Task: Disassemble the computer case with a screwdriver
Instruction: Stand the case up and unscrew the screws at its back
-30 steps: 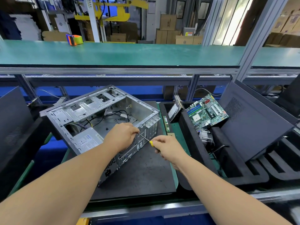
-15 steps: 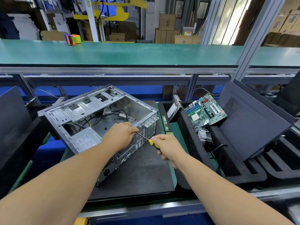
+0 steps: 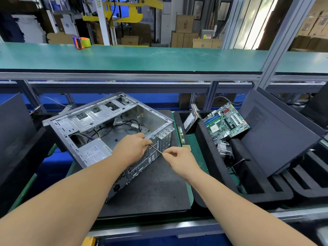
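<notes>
Head view looks down on a computer case lying on its side, open face up, on a dark mat near the front edge of the desk. Its rear panel faces the person. The left hand rests on the upper rim of that rear panel, fingers curled together over the tip end of a screwdriver. The thin metal shaft runs from there down and right to the right hand, whose fingers pinch the yellow handle, mostly hidden in the grip. Shaft and rear panel lie just beside each other; whether the tip sits in a screw cannot be told.

Inside the case are loose black cables and a grey power supply in the near left corner, under the drive cage.

Right of the mat stands a black foam tray. It holds a green motherboard leaning at a tilt, a hard drive standing on edge at the tray's far left corner, and a metal heatsink below the board. A dark side panel leans in the tray's right part. A memory stick lies on the desk between mat and tray.

Bare mat spreads in front of the case toward the near edge. A green shelf above carries a tape dispenser.
</notes>
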